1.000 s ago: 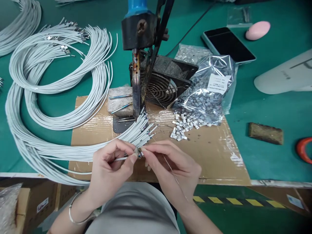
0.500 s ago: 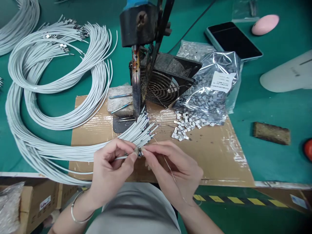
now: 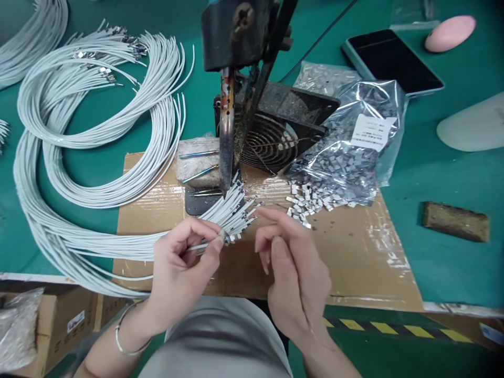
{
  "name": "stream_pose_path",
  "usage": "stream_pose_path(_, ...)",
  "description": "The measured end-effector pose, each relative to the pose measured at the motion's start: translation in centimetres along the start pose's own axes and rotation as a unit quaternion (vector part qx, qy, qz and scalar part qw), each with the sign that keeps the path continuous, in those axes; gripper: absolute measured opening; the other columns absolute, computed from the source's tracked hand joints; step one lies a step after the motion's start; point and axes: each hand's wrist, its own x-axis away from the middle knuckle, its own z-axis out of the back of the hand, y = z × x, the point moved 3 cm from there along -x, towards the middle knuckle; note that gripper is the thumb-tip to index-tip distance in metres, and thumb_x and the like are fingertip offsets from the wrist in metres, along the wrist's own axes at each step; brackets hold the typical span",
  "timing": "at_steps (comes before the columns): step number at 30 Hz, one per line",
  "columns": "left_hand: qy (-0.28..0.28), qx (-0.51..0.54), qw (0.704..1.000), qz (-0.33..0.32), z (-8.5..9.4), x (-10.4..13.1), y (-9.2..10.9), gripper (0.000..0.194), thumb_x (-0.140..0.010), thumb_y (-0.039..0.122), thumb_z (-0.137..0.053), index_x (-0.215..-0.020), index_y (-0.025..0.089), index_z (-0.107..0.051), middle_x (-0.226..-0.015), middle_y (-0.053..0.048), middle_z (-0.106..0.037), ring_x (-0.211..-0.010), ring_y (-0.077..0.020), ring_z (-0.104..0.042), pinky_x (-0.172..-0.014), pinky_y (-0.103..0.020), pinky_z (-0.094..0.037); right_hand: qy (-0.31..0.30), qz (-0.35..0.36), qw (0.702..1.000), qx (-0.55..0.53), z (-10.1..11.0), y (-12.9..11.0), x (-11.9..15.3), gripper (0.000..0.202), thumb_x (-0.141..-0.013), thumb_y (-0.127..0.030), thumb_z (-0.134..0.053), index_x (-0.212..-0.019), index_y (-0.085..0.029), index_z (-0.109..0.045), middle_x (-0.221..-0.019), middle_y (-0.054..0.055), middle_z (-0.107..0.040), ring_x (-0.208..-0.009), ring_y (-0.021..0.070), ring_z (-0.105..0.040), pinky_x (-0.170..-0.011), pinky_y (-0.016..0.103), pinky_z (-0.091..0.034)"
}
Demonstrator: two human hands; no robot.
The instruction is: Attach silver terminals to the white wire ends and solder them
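My left hand (image 3: 179,268) pinches the end of one thin white cable (image 3: 205,244) between thumb and forefinger, just under the fanned ends of the white cable bundle (image 3: 230,207). A small metal connector (image 3: 233,238) sits on that cable's tip. My right hand (image 3: 295,268) hovers a little to the right with its fingers loosely curled and apart, its forefinger pointing toward the cable ends; I see nothing in it. A heap of loose metal connector shells (image 3: 305,202) lies on the cardboard just beyond the right hand.
A soldering iron (image 3: 226,134) hangs from a dark stand over a small black fan (image 3: 271,139). A plastic bag of connector shells (image 3: 350,152) lies to the right. White cable loops (image 3: 98,131) fill the left. A phone (image 3: 391,60) and a brown block (image 3: 455,221) lie on the green mat.
My right hand has let go of the cable tip and drawn back to the right. The left hand keeps the cable and has lifted it slightly toward the bundle. The view shifted left.
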Motion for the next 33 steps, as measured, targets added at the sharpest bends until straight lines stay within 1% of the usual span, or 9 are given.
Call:
stream_pose_path(2, 0.007, -0.007, 1.000, -0.007, -0.1, -0.1, 0.1, 0.017, -0.091, 0.004, -0.074, -0.083, 0.019, -0.074, -0.091, -0.001, -0.080, -0.076, -0.0073, -0.071, -0.063, -0.008, -0.049, -0.012, -0.006, 1.000, -0.008, 0.2, 0.0, 0.0, 0.043, -0.113, -0.015, -0.044, -0.152, -0.030, -0.053, -0.085, -0.005, -0.070, -0.071, 0.0100, -0.063, -0.071, 0.023, -0.052)
stream_pose_path(4, 0.012, -0.017, 1.000, -0.013, -0.2, -0.2, 0.1, 0.016, -0.091, 0.005, -0.074, -0.083, 0.019, -0.073, -0.091, 0.000, -0.079, -0.075, -0.0071, -0.071, -0.064, -0.009, -0.049, -0.020, -0.007, 1.000, -0.016, 0.3, -0.1, -0.2, 0.037, -0.111, -0.015, -0.048, -0.145, -0.029, -0.053, -0.083, -0.006, -0.070, -0.066, 0.0098, -0.061, -0.065, 0.023, -0.050)
stream_pose_path(6, 0.016, -0.029, 0.999, -0.017, -0.3, -0.3, 0.2, 0.016, -0.091, 0.006, -0.074, -0.083, 0.019, -0.073, -0.091, 0.000, -0.079, -0.071, -0.0065, -0.068, -0.061, -0.009, -0.047, -0.015, -0.001, 1.000, -0.011, 0.5, -0.4, -0.6, 0.016, -0.109, -0.016, -0.052, -0.117, -0.027, -0.060, -0.080, -0.006, -0.064, -0.063, 0.0098, -0.057, -0.061, 0.023, -0.047)
stream_pose_path(9, 0.016, -0.041, 0.999, -0.020, -0.4, -0.6, 0.2, 0.015, -0.091, 0.006, -0.074, -0.083, 0.019, -0.073, -0.090, -0.001, -0.079, -0.069, -0.0070, -0.066, -0.059, -0.011, -0.046, -0.009, 0.020, 1.000, 0.000, 0.6, -0.8, -1.2, 0.022, -0.106, -0.015, -0.055, -0.086, -0.024, -0.055, -0.087, -0.001, -0.061, -0.076, 0.0120, -0.062, -0.071, 0.026, -0.052)
stream_pose_path(12, 0.017, -0.046, 0.999, -0.021, -0.3, -0.8, 0.3, 0.015, -0.091, 0.006, -0.074, -0.083, 0.019, -0.072, -0.091, -0.001, -0.078, -0.071, -0.0086, -0.067, -0.061, -0.013, -0.047, -0.005, 0.027, 0.999, -0.028, 0.4, -1.0, -1.6, 0.018, -0.101, -0.012, -0.063, -0.087, -0.023, -0.058, -0.112, 0.004, -0.072, -0.108, 0.0190, -0.072, -0.092, 0.032, -0.057)
stream_pose_path(14, 0.018, -0.052, 0.998, -0.020, -0.3, -1.0, 0.4, 0.014, -0.092, 0.007, -0.074, -0.083, 0.019, -0.072, -0.092, -0.002, -0.078, -0.070, -0.0090, -0.066, -0.059, -0.014, -0.046, 0.001, 0.020, 0.998, -0.061, 0.3, -1.0, -1.5, 0.019, -0.099, -0.009, -0.066, -0.088, -0.023, -0.059, -0.120, 0.006, -0.075, -0.117, 0.0219, -0.074, -0.098, 0.035, -0.058)
stream_pose_path(21, 0.021, -0.061, 0.998, -0.026, -0.4, -1.4, 0.5, 0.013, -0.093, 0.011, -0.073, -0.084, 0.020, -0.072, -0.092, -0.002, -0.078, -0.064, -0.0087, -0.059, -0.054, -0.017, -0.040, 0.002, 0.007, 0.995, -0.103, -0.2, -1.0, -1.4, 0.021, -0.095, -0.006, -0.071, -0.088, -0.024, -0.063, -0.114, 0.003, -0.082, -0.106, 0.0174, -0.080, -0.090, 0.027, -0.063)
stream_pose_path(28, 0.023, -0.064, 0.997, -0.022, -0.6, -2.5, 1.0, 0.012, -0.091, 0.010, -0.073, -0.082, 0.018, -0.071, -0.094, -0.004, -0.077, -0.065, -0.0094, -0.059, -0.056, -0.019, -0.042, 0.025, 0.002, 0.994, -0.108, -0.7, -1.2, -2.4, 0.019, -0.095, -0.009, -0.072, -0.084, -0.023, -0.066, -0.109, 0.007, -0.085, -0.103, 0.0235, -0.083, -0.093, 0.037, -0.068)
stream_pose_path(33, 0.029, -0.064, 0.997, -0.019, -0.7, -3.0, 1.4, 0.012, -0.090, 0.011, -0.075, -0.082, 0.018, -0.071, -0.094, -0.004, -0.077, -0.067, -0.0105, -0.062, -0.057, -0.019, -0.045, 0.035, 0.000, 0.994, -0.106, -0.9, -1.4, -3.0, 0.021, -0.094, -0.007, -0.073, -0.083, -0.024, -0.067, -0.105, 0.004, -0.085, -0.103, 0.0222, -0.083, -0.094, 0.035, -0.067)
